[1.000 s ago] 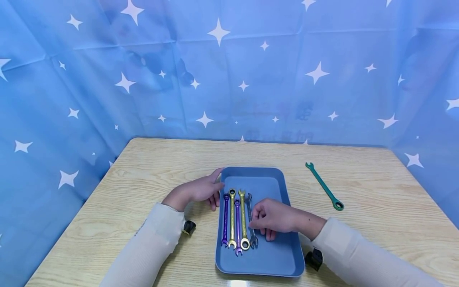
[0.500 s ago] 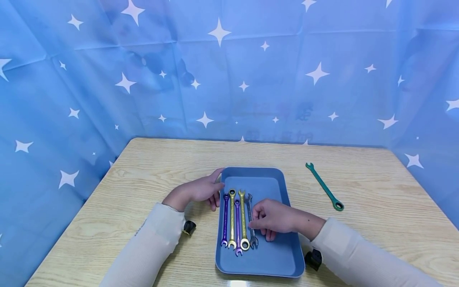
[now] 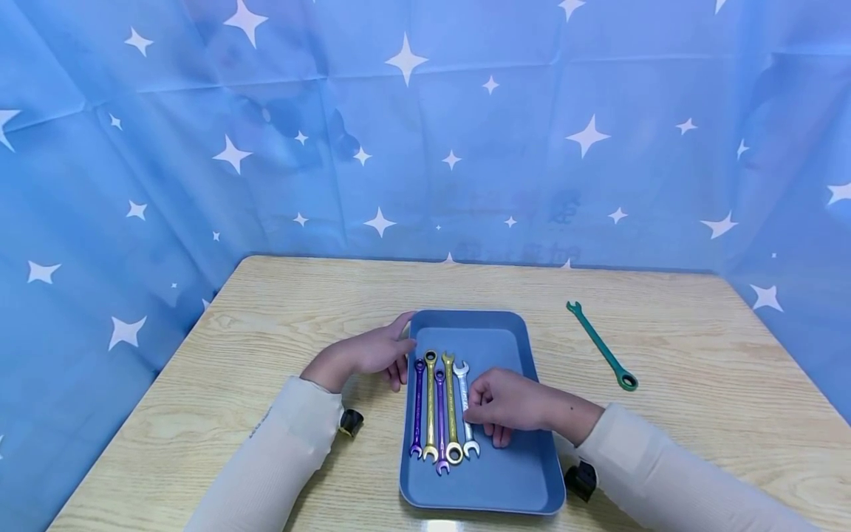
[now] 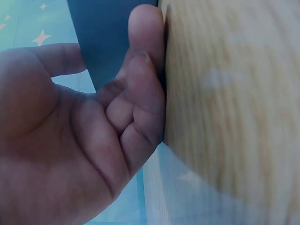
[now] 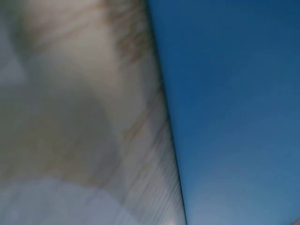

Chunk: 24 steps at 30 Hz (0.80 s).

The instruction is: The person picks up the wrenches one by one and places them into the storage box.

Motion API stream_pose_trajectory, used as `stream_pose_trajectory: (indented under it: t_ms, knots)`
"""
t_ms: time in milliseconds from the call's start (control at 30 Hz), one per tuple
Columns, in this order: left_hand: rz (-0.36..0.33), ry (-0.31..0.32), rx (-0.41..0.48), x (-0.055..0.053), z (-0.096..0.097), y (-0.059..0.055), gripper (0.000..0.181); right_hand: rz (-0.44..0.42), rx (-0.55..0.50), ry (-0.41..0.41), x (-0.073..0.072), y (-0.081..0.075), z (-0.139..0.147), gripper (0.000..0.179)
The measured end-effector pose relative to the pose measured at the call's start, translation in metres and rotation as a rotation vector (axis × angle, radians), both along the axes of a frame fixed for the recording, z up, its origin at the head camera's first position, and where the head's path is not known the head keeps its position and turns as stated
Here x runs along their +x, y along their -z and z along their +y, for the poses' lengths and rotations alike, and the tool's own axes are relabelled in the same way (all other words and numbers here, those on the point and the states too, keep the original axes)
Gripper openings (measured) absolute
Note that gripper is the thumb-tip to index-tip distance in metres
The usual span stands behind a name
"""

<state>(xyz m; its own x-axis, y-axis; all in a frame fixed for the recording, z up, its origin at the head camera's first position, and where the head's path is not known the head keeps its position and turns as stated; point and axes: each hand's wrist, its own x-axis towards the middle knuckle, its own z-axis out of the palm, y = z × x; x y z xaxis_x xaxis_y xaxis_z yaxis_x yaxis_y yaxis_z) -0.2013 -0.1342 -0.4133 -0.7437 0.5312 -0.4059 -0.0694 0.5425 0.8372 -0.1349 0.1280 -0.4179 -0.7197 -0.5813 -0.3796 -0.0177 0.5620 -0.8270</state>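
Note:
In the head view, a blue-grey tray [image 3: 495,480] holds a row of combination wrenches. My left hand [image 3: 372,351] grips the tray's left side, thumb at the rim and fingers outside; the left wrist view has those fingers [image 4: 145,84] against the tray wall [image 4: 101,37]. My right hand [image 3: 508,401], inside the tray, pinches a silver open-ended wrench [image 3: 463,384] by its shaft, at the row's right end. Left of it lie a gold wrench [image 3: 450,403], a purple wrench [image 3: 440,417], another gold wrench [image 3: 431,406] and another purple wrench [image 3: 418,406].
A green wrench [image 3: 601,347] lies slantwise on the wooden table [image 3: 299,295], right of the tray. A blue curtain with white stars [image 3: 425,148] hangs behind the table. The right wrist view shows the tray's outer side [image 5: 225,117], blurred table beside it.
The silver wrench has turned slightly under my right fingers, and its face now looks bright instead of dark. My left hand and the tray have stayed put.

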Motion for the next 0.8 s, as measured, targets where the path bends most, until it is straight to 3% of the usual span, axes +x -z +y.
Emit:
stream_pose_trajectory:
  t_ms: [800]
  knots:
    - [-0.015,-0.017,-0.006,-0.0010,0.0005,0.0018,0.068,-0.014,-0.051,0.021,0.0021,-0.0077,0.0026,0.026]
